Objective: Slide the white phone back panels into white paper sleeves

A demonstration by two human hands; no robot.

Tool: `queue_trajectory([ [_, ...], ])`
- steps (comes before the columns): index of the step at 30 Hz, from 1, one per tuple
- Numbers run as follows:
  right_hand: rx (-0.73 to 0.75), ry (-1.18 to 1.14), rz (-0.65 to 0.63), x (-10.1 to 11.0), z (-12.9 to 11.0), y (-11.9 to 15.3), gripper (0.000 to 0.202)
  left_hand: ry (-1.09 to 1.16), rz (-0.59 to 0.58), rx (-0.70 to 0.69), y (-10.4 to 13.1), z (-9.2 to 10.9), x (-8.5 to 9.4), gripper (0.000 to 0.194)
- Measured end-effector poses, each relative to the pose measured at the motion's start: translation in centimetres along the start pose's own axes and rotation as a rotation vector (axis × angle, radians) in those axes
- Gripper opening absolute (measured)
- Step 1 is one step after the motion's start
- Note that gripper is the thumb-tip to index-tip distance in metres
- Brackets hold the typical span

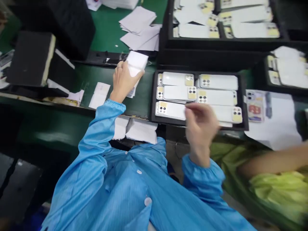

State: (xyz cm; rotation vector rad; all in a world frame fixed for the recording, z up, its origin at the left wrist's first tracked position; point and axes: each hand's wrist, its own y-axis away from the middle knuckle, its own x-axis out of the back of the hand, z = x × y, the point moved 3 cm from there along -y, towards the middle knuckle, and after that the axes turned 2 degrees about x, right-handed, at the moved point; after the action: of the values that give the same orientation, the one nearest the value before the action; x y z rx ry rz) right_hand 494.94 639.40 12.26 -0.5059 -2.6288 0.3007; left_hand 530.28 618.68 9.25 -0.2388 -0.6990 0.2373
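Note:
My left hand (123, 78) is closed around a stack of white paper slips (137, 60), thumb along the right side, above the green bench. To its lower left lies a white folded slip (99, 95). My right hand (201, 123) is blurred by motion, its fingers curled in towards the thumb. It hovers at the front edge of a black tray (199, 125); whether anything is between the fingertips is hidden. White phone back covers (176, 79) with camera cut-outs and yellow patches lie in two columns of short stacks in that tray.
Larger black trays (166, 41) with more covers stand behind and at the right. Loose white paper (141, 30) lies at the back. Black foam blocks (29, 59) occupy the left. A banknote-like sheet (255, 107) lies on white paper at right. Another person's arm (274, 160) reaches in nearby.

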Motion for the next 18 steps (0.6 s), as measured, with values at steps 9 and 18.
queue_trajectory([
  [9, 0.152, 0.409, -0.259, -0.4, 8.1, -1.4, 0.055, -0.085, -0.131, 0.062, -1.3, 1.6, -1.0, 0.094],
  [18, 0.365, 0.494, -0.768, -3.2, 7.4, -5.6, 0.075, -0.072, 0.041, -0.096, 0.5, 7.0, 2.8, 0.092],
])
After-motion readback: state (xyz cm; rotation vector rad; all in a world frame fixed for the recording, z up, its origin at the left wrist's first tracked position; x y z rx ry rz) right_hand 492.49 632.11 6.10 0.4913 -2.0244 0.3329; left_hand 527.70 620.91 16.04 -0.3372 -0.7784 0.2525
